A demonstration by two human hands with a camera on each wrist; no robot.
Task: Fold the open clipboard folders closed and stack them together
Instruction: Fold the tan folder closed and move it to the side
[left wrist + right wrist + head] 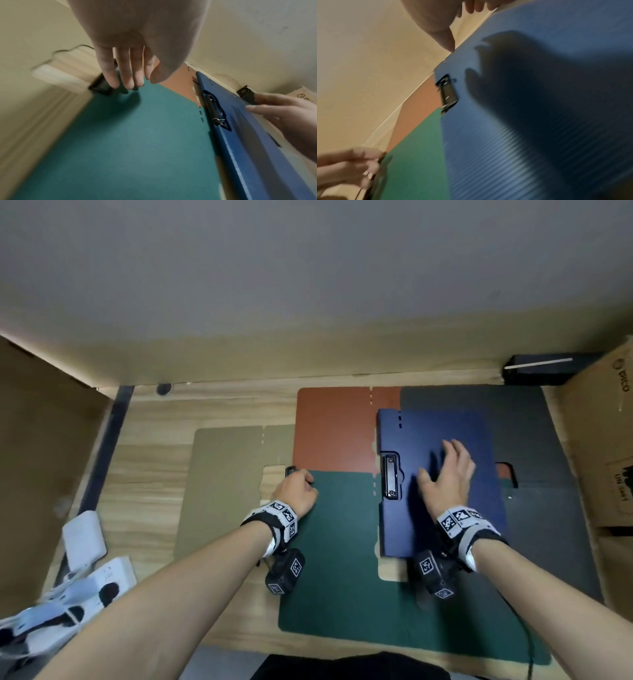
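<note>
— Folders overlap on the tabletop (154,467): how much of each shows?

— The blue folder (442,474), folded shut, covers parts of the green folder (335,549), orange folder (335,429) and dark grey folder (534,440); a tan folder (222,484) lies left.

— And the hands?

— The right hand (448,474) lies flat, fingers spread, on the blue cover. The left hand (296,491) looks curled from the head view at green's far-left corner; its wrist view shows fingers (126,73) straight, tips touching a black clip (101,85). The right wrist view is blurred.
</note>
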